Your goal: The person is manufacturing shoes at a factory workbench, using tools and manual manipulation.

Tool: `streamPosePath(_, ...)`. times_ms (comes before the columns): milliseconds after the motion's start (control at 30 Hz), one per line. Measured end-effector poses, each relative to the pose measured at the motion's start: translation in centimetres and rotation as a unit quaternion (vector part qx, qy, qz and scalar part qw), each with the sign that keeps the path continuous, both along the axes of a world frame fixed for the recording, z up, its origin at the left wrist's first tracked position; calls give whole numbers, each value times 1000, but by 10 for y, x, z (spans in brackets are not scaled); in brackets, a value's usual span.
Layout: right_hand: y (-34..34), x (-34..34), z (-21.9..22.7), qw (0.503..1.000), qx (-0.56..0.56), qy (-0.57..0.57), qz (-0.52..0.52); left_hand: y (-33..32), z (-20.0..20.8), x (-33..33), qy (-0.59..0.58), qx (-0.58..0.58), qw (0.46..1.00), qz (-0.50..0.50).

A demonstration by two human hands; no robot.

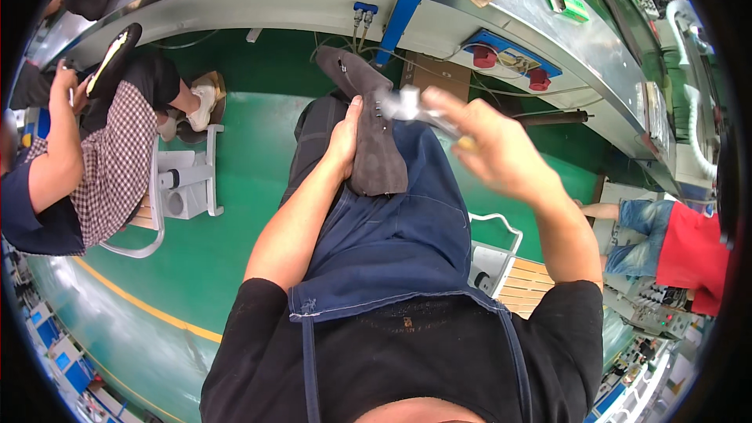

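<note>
Dark grey, suede-like boot-shaped piece [380, 158]: it lies just right of the left hand [342, 145], which holds it above a blue apron [392, 243], partly curled around its edge (some fingers are hidden). Closed around a silvery hammer-like tool [408, 103], the right hand [495, 141] is blurred, the tool's head to its left, near the piece. Beyond the right hand are red sockets [539, 80].

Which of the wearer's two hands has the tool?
The right hand: it grips the motion-blurred, silvery-headed tool. The left hand instead lies against the side of the dark grey shoe-shaped piece, with no tool visible in it.
</note>
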State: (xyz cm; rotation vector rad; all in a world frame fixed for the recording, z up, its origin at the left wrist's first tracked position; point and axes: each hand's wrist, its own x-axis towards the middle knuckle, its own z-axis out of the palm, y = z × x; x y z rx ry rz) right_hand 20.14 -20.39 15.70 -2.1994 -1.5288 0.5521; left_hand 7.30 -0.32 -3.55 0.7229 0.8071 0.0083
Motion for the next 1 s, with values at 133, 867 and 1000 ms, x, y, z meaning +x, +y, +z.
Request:
streamPosePath(133, 18, -29, -6, 991, 120, -28, -55, 1, -5, -3, 2, -12, 1000, -13)
streamPosePath(867, 31, -51, -54, 991, 116, -52, -48, 3, -26, -2, -17, -16, 1000, -19)
streamPosePath(1000, 30, -50, -54, 992, 93, -66, -45, -2, -29, -2, -50, 18, 999, 11)
